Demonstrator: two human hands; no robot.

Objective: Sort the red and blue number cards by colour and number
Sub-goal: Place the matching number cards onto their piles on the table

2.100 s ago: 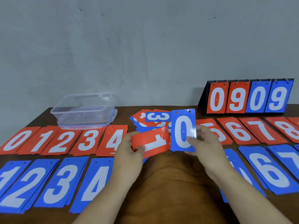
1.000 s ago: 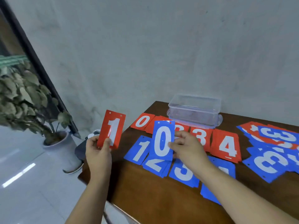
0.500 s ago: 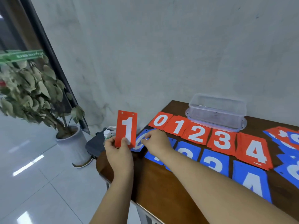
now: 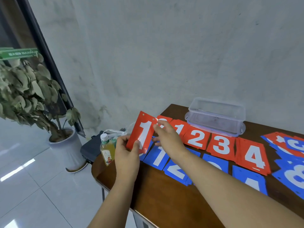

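Note:
My left hand (image 4: pixel 127 156) holds a red 1 card (image 4: pixel 142 131) upright by its lower edge, above the table's left end. My right hand (image 4: pixel 167 139) holds nothing; its fingertips are at that card's upper right edge. On the table (image 4: pixel 148 193) a red row shows 1 (image 4: pixel 178 129), 2 (image 4: pixel 196 139), 3 (image 4: pixel 221 145) and 4 (image 4: pixel 253 157); the red 0 (image 4: pixel 164 118) is mostly hidden. In front lie blue 1 (image 4: pixel 158 157), 2 (image 4: pixel 176 171), 3 (image 4: pixel 215 163) and 4 (image 4: pixel 251 182). A mixed pile (image 4: pixel 291 143) sits at the right.
A clear plastic box (image 4: pixel 215 116) stands behind the red row by the wall. Off the table's left end are a drink bottle (image 4: pixel 107 148), a black bag (image 4: pixel 91 148) and a potted plant (image 4: pixel 32 96) on the tiled floor.
My right hand has let go of the blue 0 at the left end of the blue row and risen to the red 1 card. My left hand brought that card nearer the red row.

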